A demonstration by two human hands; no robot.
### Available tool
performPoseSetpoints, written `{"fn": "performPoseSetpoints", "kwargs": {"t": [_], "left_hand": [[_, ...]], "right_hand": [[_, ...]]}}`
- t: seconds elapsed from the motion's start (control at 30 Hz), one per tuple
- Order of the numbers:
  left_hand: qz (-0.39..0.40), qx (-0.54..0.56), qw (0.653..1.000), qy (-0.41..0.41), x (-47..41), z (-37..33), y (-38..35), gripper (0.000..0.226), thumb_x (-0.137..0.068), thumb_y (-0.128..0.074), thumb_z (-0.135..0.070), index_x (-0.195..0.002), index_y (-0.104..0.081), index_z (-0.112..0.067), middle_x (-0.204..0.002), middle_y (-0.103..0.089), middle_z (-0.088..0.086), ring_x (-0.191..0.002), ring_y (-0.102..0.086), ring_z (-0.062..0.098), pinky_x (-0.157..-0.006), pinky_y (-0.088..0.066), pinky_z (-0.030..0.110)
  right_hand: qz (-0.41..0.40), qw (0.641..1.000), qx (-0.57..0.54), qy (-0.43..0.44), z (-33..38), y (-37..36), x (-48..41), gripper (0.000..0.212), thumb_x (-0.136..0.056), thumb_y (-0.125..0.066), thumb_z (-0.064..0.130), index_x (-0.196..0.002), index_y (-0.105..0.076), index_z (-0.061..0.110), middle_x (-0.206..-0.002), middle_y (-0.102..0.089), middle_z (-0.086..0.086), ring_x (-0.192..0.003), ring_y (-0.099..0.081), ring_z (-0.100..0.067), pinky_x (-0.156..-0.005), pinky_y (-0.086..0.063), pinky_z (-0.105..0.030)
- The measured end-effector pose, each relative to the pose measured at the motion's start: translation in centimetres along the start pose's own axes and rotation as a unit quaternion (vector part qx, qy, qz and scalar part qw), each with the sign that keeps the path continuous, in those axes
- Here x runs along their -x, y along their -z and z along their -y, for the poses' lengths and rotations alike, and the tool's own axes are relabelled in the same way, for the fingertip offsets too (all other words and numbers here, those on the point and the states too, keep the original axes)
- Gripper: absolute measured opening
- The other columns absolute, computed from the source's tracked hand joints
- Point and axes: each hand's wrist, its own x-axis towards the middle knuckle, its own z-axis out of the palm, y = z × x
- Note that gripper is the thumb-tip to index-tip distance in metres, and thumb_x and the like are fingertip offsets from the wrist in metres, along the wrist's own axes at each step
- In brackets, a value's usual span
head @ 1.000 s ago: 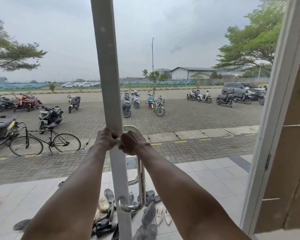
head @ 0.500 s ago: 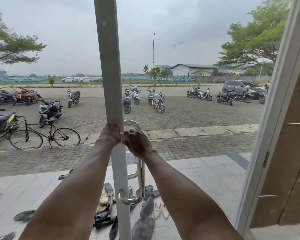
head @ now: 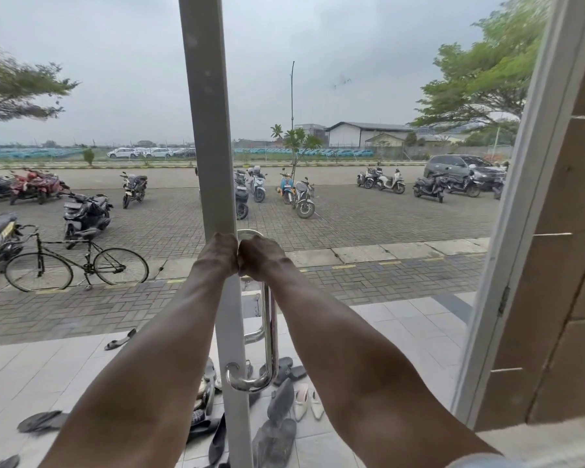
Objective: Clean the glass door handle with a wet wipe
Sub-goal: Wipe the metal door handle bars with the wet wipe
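Note:
A chrome door handle point(head: 270, 329) runs vertically on the white door frame point(head: 213, 136) of the glass door point(head: 368, 96). My right hand point(head: 260, 256) is wrapped around the handle just under its top bend. Touching it on the left, my left hand point(head: 219, 255) is curled against the frame where the handle's top mount sits. I see only the backs of both hands; the fingers and any wet wipe are hidden behind them. The handle's lower curve point(head: 247, 383) is bare.
The white door jamb point(head: 517, 231) and a tan wall point(head: 561, 265) stand close on the right. Through the glass, several shoes and sandals point(head: 277, 430) lie on the tiled porch. A bicycle point(head: 75, 265) and parked motorbikes stand beyond.
Both hands have crept slightly higher toward the handle's top bend and now press together. The view has shifted a little.

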Motion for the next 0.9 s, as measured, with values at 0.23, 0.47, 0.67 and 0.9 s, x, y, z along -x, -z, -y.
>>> {"fn": "performPoseSetpoints", "kwargs": {"t": [0.23,0.47,0.67,0.9], "left_hand": [[-0.019,0.018,0.999,0.033,0.2,0.0,-0.7,0.031,-0.085,-0.068,-0.002,-0.115,-0.062,-0.005,-0.116,-0.065,0.013,-0.109,-0.065,0.026,-0.088,-0.052,0.027],[-0.024,0.028,0.999,0.035,0.1,0.0,-0.7,0.026,-0.085,-0.07,-0.007,-0.111,-0.067,-0.005,-0.111,-0.068,0.016,-0.105,-0.067,0.029,-0.084,-0.054,0.029],[-0.014,0.049,0.998,0.042,-0.4,0.1,-0.6,0.034,-0.076,-0.078,-0.011,-0.107,-0.068,-0.001,-0.108,-0.069,0.018,-0.102,-0.068,0.03,-0.083,-0.054,0.03],[-0.026,0.031,0.999,0.032,-0.3,0.7,-1.2,0.032,-0.085,-0.067,-0.005,-0.117,-0.064,-0.004,-0.119,-0.061,0.018,-0.11,-0.063,0.032,-0.094,-0.054,0.035]], "right_hand": [[-0.032,0.993,-0.087,-0.079,-2.5,-2.0,2.5,0.03,-0.088,-0.073,0.025,-0.111,-0.07,0.006,-0.112,-0.069,-0.02,-0.104,-0.067,-0.036,-0.09,-0.055,-0.042],[-0.061,0.996,-0.062,-0.028,-0.7,-1.0,2.1,0.02,-0.088,-0.069,0.017,-0.107,-0.071,0.01,-0.109,-0.072,-0.018,-0.103,-0.068,-0.036,-0.084,-0.053,-0.038],[-0.097,0.993,-0.064,-0.028,-0.2,-2.6,1.7,0.015,-0.089,-0.067,0.02,-0.098,-0.073,0.01,-0.1,-0.074,-0.018,-0.1,-0.069,-0.036,-0.082,-0.052,-0.037],[-0.137,0.972,-0.144,-0.126,-2.6,-5.2,3.7,0.028,-0.088,-0.069,0.031,-0.108,-0.071,0.013,-0.102,-0.075,-0.015,-0.099,-0.07,-0.034,-0.086,-0.056,-0.037]]}}
